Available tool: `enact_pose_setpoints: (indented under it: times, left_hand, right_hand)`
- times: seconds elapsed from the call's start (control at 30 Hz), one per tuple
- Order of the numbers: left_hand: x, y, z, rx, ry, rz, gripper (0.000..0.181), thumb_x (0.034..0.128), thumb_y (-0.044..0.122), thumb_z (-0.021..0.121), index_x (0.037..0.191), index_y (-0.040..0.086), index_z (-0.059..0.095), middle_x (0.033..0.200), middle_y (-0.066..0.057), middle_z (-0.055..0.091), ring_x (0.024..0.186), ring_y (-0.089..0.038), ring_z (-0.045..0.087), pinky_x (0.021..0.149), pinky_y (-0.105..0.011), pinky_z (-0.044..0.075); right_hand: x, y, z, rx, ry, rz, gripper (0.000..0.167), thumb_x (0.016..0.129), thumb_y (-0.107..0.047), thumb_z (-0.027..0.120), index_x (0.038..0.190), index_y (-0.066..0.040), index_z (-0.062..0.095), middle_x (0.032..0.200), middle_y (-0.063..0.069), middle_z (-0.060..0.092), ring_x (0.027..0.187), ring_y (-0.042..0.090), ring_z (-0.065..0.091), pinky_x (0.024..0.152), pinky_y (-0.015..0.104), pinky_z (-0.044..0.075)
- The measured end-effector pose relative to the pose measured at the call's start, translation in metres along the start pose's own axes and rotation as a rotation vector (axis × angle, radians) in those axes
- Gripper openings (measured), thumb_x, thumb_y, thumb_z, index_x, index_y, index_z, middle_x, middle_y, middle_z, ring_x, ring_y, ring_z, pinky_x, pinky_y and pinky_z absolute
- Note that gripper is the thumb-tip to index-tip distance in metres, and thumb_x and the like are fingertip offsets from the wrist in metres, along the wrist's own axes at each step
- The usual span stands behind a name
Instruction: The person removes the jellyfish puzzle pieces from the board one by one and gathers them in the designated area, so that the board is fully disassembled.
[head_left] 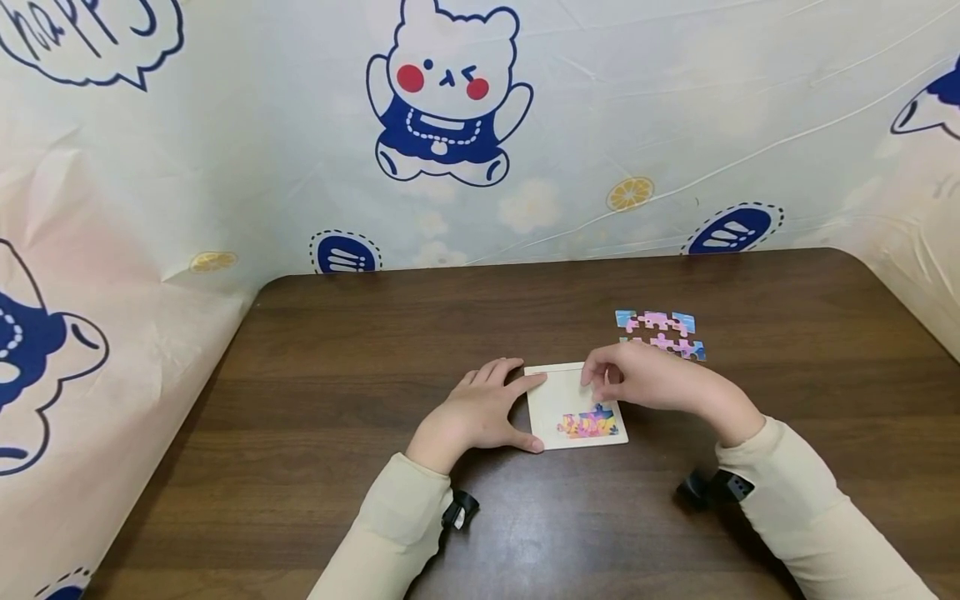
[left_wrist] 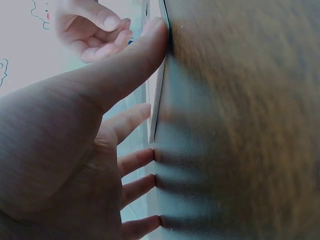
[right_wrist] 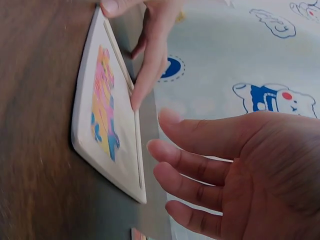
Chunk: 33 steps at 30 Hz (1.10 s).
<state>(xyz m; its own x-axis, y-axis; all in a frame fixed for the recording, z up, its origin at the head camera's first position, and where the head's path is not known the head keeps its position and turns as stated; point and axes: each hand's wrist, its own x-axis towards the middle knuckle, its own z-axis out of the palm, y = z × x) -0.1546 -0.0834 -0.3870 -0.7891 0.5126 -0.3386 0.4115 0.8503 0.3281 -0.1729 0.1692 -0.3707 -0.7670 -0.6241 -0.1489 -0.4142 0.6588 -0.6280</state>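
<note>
A white square puzzle tray [head_left: 551, 404] lies on the table, with joined jigsaw pieces [head_left: 588, 423] in pink, yellow and blue along its near right part. My left hand [head_left: 480, 410] steadies the tray from the left, fingers spread; the thumb [left_wrist: 155, 42] presses on its near edge and the index finger rests at its far left part. Over the tray's right side hovers my right hand [head_left: 637, 379], fingers loosely bent. In the right wrist view its thumb [right_wrist: 200, 135] and fingertips stand apart, and no piece shows between them.
Loose jigsaw pieces [head_left: 656, 321], pink and blue, lie in rows beyond the tray to the right, partly hidden by the right hand. The brown wooden table [head_left: 337, 375] meets a printed cloth backdrop [head_left: 570, 150] at the back and sides.
</note>
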Motion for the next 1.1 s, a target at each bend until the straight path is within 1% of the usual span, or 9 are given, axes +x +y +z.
enact_pose_setpoints:
  times: [0.1, 0.23, 0.37, 0.47, 0.63, 0.77, 0.97, 1.1]
  left_hand:
    - [0.0, 0.0, 0.0, 0.004, -0.003, -0.001, 0.089, 0.0809, 0.057, 0.076, 0.155, 0.031, 0.034, 0.162, -0.004, 0.02, 0.149, -0.028, 0.015, 0.118, -0.049, 0.018]
    - [0.0, 0.0, 0.0, 0.012, 0.003, 0.008, 0.089, 0.0808, 0.057, 0.075, 0.155, 0.031, 0.034, 0.162, -0.004, 0.02, 0.149, -0.027, 0.016, 0.118, -0.048, 0.019]
    - [0.0, 0.0, 0.0, 0.012, 0.011, 0.016, 0.089, 0.0804, 0.057, 0.076, 0.155, 0.031, 0.035, 0.161, -0.005, 0.021, 0.148, -0.027, 0.017, 0.117, -0.048, 0.02]
    - [-0.001, 0.0, -0.001, 0.009, 0.01, 0.017, 0.089, 0.0805, 0.057, 0.076, 0.155, 0.03, 0.035, 0.161, -0.005, 0.021, 0.148, -0.027, 0.017, 0.117, -0.049, 0.02]
    - [-0.002, 0.0, -0.001, 0.007, 0.005, 0.014, 0.089, 0.0808, 0.057, 0.076, 0.155, 0.031, 0.034, 0.161, -0.005, 0.021, 0.148, -0.027, 0.017, 0.117, -0.049, 0.02]
    - [-0.001, -0.001, 0.0, 0.009, 0.006, 0.017, 0.089, 0.0807, 0.056, 0.076, 0.155, 0.03, 0.034, 0.161, -0.005, 0.021, 0.148, -0.027, 0.017, 0.118, -0.048, 0.02]
    - [-0.001, -0.001, 0.0, 0.004, 0.016, 0.024, 0.089, 0.0805, 0.055, 0.077, 0.155, 0.03, 0.035, 0.161, -0.007, 0.022, 0.148, -0.028, 0.018, 0.118, -0.047, 0.019]
    - [-0.001, -0.001, 0.0, 0.001, 0.016, 0.022, 0.088, 0.0806, 0.055, 0.077, 0.154, 0.03, 0.035, 0.161, -0.006, 0.022, 0.148, -0.028, 0.017, 0.118, -0.047, 0.019]
  right_hand:
    - [0.0, -0.004, 0.004, 0.036, -0.037, -0.008, 0.01, 0.09, -0.004, 0.072, 0.099, -0.008, 0.068, 0.075, -0.004, 0.055, 0.069, 0.014, 0.05, 0.061, 0.026, 0.044]
    - [0.001, -0.008, 0.008, 0.038, -0.071, -0.011, 0.013, 0.088, -0.007, 0.074, 0.099, -0.011, 0.068, 0.078, -0.005, 0.057, 0.072, 0.013, 0.052, 0.063, 0.027, 0.046]
    - [0.003, -0.01, 0.013, 0.02, -0.096, -0.028, 0.015, 0.087, -0.007, 0.076, 0.099, -0.013, 0.067, 0.08, -0.006, 0.057, 0.067, 0.01, 0.05, 0.059, 0.026, 0.044]
    - [0.003, -0.011, 0.017, 0.02, -0.113, -0.044, 0.017, 0.086, -0.004, 0.076, 0.098, -0.012, 0.067, 0.082, -0.004, 0.056, 0.064, 0.01, 0.047, 0.059, 0.025, 0.043]
    - [0.005, -0.01, 0.023, 0.011, -0.116, -0.092, 0.021, 0.082, 0.001, 0.077, 0.096, -0.009, 0.066, 0.082, -0.001, 0.055, 0.07, 0.01, 0.047, 0.064, 0.025, 0.044]
    - [0.006, -0.01, 0.026, -0.015, -0.103, -0.127, 0.022, 0.08, 0.002, 0.078, 0.095, -0.008, 0.066, 0.081, -0.002, 0.053, 0.073, 0.011, 0.049, 0.066, 0.025, 0.044]
    - [0.005, -0.01, 0.028, -0.045, -0.093, -0.14, 0.023, 0.08, 0.004, 0.077, 0.096, -0.007, 0.066, 0.081, -0.003, 0.052, 0.073, 0.012, 0.049, 0.067, 0.025, 0.044]
    - [0.006, -0.01, 0.029, -0.064, -0.092, -0.132, 0.023, 0.08, 0.004, 0.078, 0.096, -0.007, 0.066, 0.081, -0.003, 0.052, 0.075, 0.012, 0.049, 0.067, 0.025, 0.045]
